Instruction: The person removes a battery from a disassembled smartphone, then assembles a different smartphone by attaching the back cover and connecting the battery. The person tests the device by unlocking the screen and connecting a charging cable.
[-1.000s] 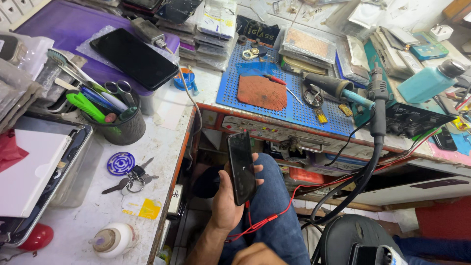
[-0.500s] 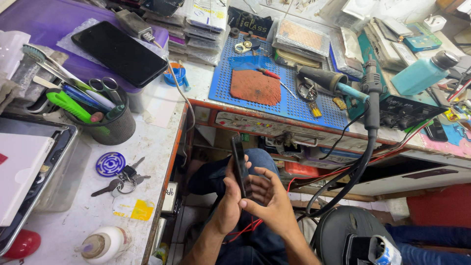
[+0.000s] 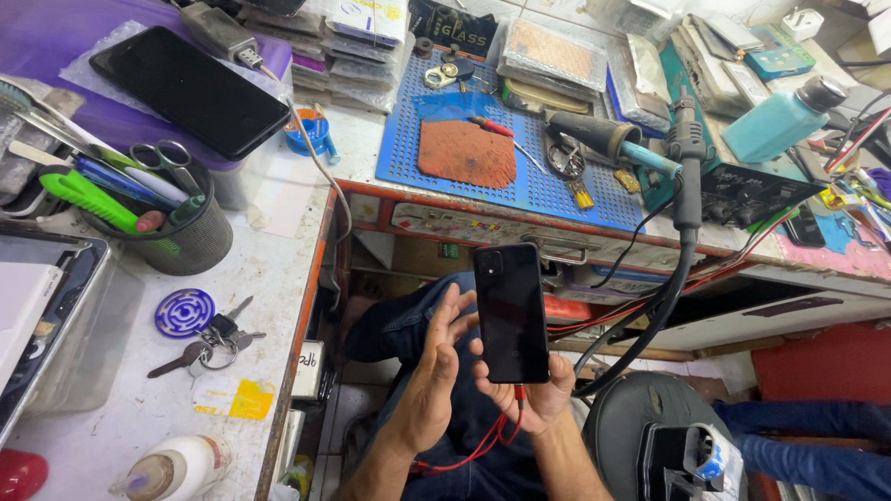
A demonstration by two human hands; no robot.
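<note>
My right hand [image 3: 536, 391] grips the lower end of a black phone [image 3: 510, 311] and holds it upright over my lap, its back with the camera bump toward me. A red cable [image 3: 492, 438] runs from the phone's bottom edge down across my jeans. My left hand [image 3: 434, 371] is just left of the phone with its fingers spread, fingertips near the phone's left edge and holding nothing.
A blue mat [image 3: 520, 176] with a brown pad [image 3: 467, 152] lies on the workbench ahead, beside a soldering iron [image 3: 603, 139] and a hot-air handle [image 3: 687, 158] on a black hose. On the left counter are a pen cup [image 3: 181, 237], keys [image 3: 209, 339], a large dark phone [image 3: 190, 91] and a glue bottle [image 3: 176, 468]. A black stool [image 3: 640, 427] stands at my right.
One second ago my left hand alone held the phone. My right hand came in and took its lower end, the left hand let go and opened, and the phone turned its back toward me.
</note>
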